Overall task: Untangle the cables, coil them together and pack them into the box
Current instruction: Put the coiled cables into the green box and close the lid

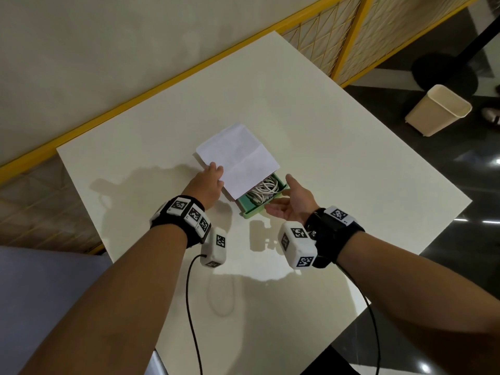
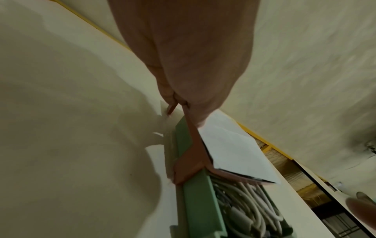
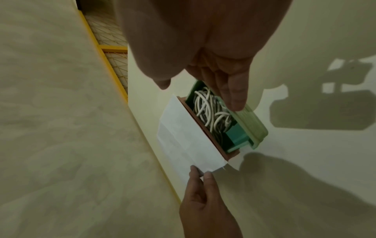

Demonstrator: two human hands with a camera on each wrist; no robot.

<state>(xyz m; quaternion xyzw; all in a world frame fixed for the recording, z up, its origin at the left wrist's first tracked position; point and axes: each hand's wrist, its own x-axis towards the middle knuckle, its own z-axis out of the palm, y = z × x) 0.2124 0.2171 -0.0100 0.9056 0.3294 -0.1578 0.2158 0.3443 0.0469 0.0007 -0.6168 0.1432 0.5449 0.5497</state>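
A green box [image 1: 253,209] stands mid-table with white cables [image 1: 263,190] coiled inside it. A lid [image 1: 240,155], white on top and brownish underneath, covers the far part of the box and leaves the near end uncovered. My left hand [image 1: 215,171] pinches the lid's left corner; the right wrist view shows thumb and fingers on that corner [image 3: 201,173]. My right hand [image 1: 282,197] is open beside the box's right side, its straight fingers [image 3: 234,93] lying on the rim. The left wrist view shows the box wall [image 2: 195,201], cables [image 2: 250,201] and lid [image 2: 230,145].
The white table [image 1: 297,117] ends close on the right and near sides. A yellow-framed lattice partition [image 1: 349,36] runs behind it. On the dark floor at right stand a cream bin [image 1: 438,109] and a black stand base [image 1: 443,74].
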